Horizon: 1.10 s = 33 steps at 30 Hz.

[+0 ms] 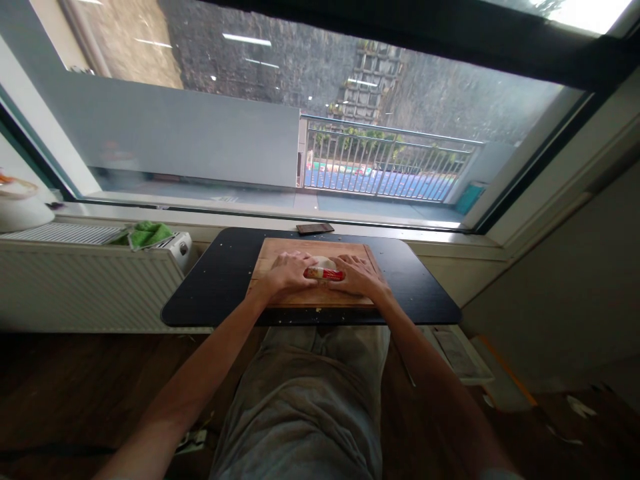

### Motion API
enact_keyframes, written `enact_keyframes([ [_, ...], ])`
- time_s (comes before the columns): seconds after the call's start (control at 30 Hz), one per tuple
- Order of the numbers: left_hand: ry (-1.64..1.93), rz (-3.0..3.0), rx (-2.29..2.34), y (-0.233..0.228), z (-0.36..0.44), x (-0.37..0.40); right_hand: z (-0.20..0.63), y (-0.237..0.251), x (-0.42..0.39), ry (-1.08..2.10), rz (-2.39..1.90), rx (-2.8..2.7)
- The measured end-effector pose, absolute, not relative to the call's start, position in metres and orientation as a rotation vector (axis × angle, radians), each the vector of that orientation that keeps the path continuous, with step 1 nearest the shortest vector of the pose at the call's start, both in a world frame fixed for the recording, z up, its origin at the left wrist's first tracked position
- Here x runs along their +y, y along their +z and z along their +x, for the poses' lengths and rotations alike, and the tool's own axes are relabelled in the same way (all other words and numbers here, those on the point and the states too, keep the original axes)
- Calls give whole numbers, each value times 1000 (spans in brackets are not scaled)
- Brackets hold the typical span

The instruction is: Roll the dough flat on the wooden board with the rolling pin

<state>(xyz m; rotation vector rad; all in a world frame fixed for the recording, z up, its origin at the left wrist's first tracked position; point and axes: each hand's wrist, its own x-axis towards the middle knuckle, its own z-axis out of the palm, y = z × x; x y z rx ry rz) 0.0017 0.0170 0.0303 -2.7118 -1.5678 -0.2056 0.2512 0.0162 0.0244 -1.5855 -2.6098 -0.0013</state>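
A red-and-white wrapped roll (325, 274), like a packaged sausage, lies crosswise on a wooden cutting board (313, 299). My left hand (291, 270) covers its left end, with the fingers bent over it. On the other end sits my right hand (355, 273), fingers also curled over the roll. Just behind the roll, between the two hands, shows a pale, smooth piece of what looks like dough (326, 263). The hands hide its edges and both ends of the roll.
The board rests on a black tabletop (215, 280) dotted with crumbs. A dark phone (315, 229) lies at its far edge. To the left stands a white radiator (100, 280) with a green cloth (149, 235) on top. A large window (260, 153) rises behind the table.
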Motion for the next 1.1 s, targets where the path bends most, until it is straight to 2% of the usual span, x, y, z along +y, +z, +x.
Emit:
enact_keyframes([
  [0.27,-202,-2787,-1499,38,-2,15,254,24,19,30,-1467,-2622],
  [0.67,-224,-2760,-1501,33,0,16,256,4,21,-85,-1347,-2498],
  [1.1,-239,-2773,-1507,39,-1,14,254,0,19,-86,-1371,-2451],
])
